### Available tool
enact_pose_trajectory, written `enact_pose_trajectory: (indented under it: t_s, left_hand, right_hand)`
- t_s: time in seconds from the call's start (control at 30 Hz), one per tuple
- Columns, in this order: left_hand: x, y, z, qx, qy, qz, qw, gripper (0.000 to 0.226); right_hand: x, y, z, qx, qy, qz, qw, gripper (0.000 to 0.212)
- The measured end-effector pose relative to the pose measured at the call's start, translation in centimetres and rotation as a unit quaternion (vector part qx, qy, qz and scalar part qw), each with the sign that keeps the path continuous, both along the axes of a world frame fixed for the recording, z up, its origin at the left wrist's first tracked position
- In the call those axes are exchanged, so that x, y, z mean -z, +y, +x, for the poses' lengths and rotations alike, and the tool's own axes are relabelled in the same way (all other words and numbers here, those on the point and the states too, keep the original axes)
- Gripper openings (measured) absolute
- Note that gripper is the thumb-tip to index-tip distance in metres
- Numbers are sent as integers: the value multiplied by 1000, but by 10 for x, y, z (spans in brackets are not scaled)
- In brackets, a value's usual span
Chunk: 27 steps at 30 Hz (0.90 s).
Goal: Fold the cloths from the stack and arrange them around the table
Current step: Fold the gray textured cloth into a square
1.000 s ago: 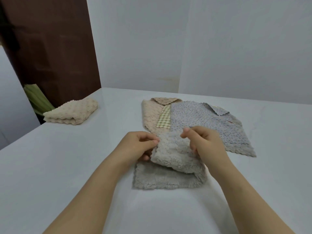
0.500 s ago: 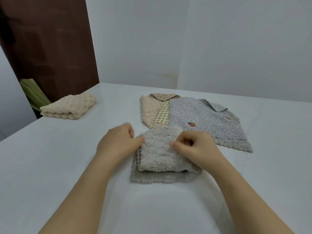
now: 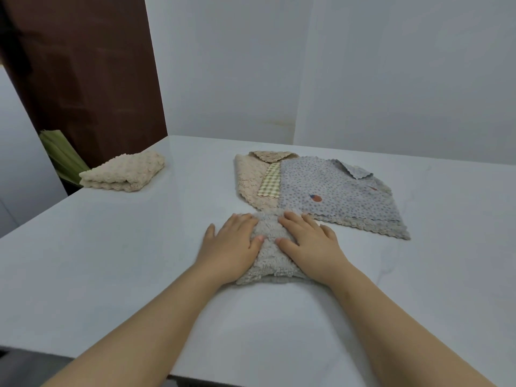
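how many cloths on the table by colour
Beige bobbly cloths: 2, one folded, one flat
Grey fluffy folded cloth: 1
Blue dotted cloth: 1
Yellow checked cloth: 1
Total: 5 visible; any hidden beneath cannot be told

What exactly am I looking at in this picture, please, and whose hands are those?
There is no machine here: a person wears a camera on the head, looking forward and down, so you see their own two bare arms. On the white table, the left hand and right hand lie flat, pressing a folded grey fluffy cloth; nothing is gripped. Just behind it lies the stack of unfolded cloths, a blue dotted one on top. At the far left edge sits a folded beige cloth.
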<state>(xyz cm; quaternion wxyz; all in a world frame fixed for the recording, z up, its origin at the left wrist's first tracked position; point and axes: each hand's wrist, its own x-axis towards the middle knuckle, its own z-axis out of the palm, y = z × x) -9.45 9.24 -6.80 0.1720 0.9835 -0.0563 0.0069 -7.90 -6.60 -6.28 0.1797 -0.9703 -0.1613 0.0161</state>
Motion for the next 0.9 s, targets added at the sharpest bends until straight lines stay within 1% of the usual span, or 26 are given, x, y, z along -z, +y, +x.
enact_pose_trajectory:
  t_s: [0.1,0.17,0.2,0.27,0.33,0.4,0.47,0.53,0.67,0.73,0.8,0.83,0.87,0.9]
  left_hand:
    - [2,1,-2,-12,-34,-9,999,47]
    - [3,1,-5,-44,-65,-3,997,49]
    - [2,0,-6,-72,-69,4,995,54]
    - [0,-2,-9,-134,-63,12,989,67]
    - [-1,-2,-10,-174,-55,8,983,75]
    - [-1,-3,-10,-192,-52,14,980,74]
    - [-4,-2,-8,-199,-41,25,979,70]
    - [-7,-3,-7,-205,-22,21,978,62]
    - [-10,-6,-9,-208,-13,-1,978,57]
    - [-13,-8,-13,-219,-5,-37,975,54]
    - [-21,-10,-15,-233,33,-111,966,48]
    - [-27,-11,-16,-243,67,-171,952,43]
    - [-34,-14,-17,-254,108,-243,930,37]
    - [-40,-18,-19,-266,148,-322,896,33]
  right_hand:
    - [1,-1,-3,9,7,37,999,48]
    - [1,-3,-4,29,-20,95,995,43]
    - [1,-4,-4,51,-41,115,991,41]
    - [1,-4,-5,115,-67,118,984,48]
    - [1,-4,-4,178,-55,94,978,56]
    - [4,-3,-1,198,-48,66,977,52]
    - [4,-2,4,190,-42,60,979,46]
    - [4,-5,10,185,-28,74,980,44]
    - [3,-8,8,182,-24,99,978,41]
    - [1,-10,5,176,-8,107,978,41]
    - [-5,-13,1,162,16,121,979,39]
    - [-10,-16,-1,157,41,135,977,39]
    - [-15,-18,-5,156,74,159,972,39]
    - [-21,-22,-8,162,114,197,960,38]
